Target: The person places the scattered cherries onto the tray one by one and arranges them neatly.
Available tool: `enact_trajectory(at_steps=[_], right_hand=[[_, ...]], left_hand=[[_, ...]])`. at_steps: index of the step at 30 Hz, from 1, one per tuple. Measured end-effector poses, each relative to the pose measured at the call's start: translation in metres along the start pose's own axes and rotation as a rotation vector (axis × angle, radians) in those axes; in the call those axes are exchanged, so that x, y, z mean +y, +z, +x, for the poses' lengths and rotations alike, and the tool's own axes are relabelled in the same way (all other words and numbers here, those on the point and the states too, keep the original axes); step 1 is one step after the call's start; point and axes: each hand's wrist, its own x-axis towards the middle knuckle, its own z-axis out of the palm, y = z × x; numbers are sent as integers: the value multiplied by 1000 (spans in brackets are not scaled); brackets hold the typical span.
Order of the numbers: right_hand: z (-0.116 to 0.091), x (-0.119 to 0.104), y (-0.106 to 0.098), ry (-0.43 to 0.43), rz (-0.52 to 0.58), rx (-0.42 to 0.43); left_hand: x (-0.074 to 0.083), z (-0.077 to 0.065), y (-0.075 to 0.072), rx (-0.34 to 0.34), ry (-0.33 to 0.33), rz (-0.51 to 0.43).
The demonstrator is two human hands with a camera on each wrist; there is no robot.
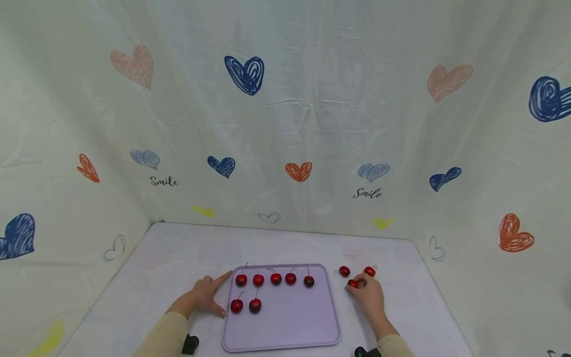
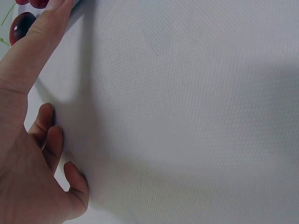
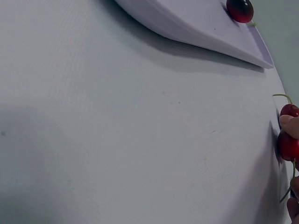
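A pale purple tray (image 1: 294,325) carries a back row of several red cherries (image 1: 275,279), stems up. Two more, a red cherry (image 1: 236,306) and a darker cherry (image 1: 255,305), sit in front of that row at the left. My left hand (image 1: 205,294) spreads its index finger and thumb along the tray's left edge; its other fingers bend loosely in the left wrist view. Right of the tray, my right hand (image 1: 369,296) pinches a cherry (image 1: 353,283) between thumb and fingers, low over the table. In the right wrist view the fingers partly hide this cherry (image 3: 288,147).
Two loose cherries lie by my right hand: one cherry (image 1: 344,271) behind it to the left, another cherry (image 1: 369,271) just beyond the fingers. The white table (image 1: 187,248) meets a curtain (image 1: 312,124) printed with hearts along its back and sides.
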Motion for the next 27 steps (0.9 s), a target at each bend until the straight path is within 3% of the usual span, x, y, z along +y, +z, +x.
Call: enact_trajectory(at_steps=[6, 15, 23, 27], right_hand=[[-5, -2, 0, -57, -15, 35], [-18, -19, -1, -160, 100, 14], [-31, -37, 7, -198, 159, 1], [-40, -47, 12, -189, 244, -28]], left_hand=[[-2, 1, 2, 0, 0, -6], [-1, 1, 1, 4, 9, -3], [-1, 0, 1, 6, 2, 0], [0, 0, 1, 3, 1, 1]])
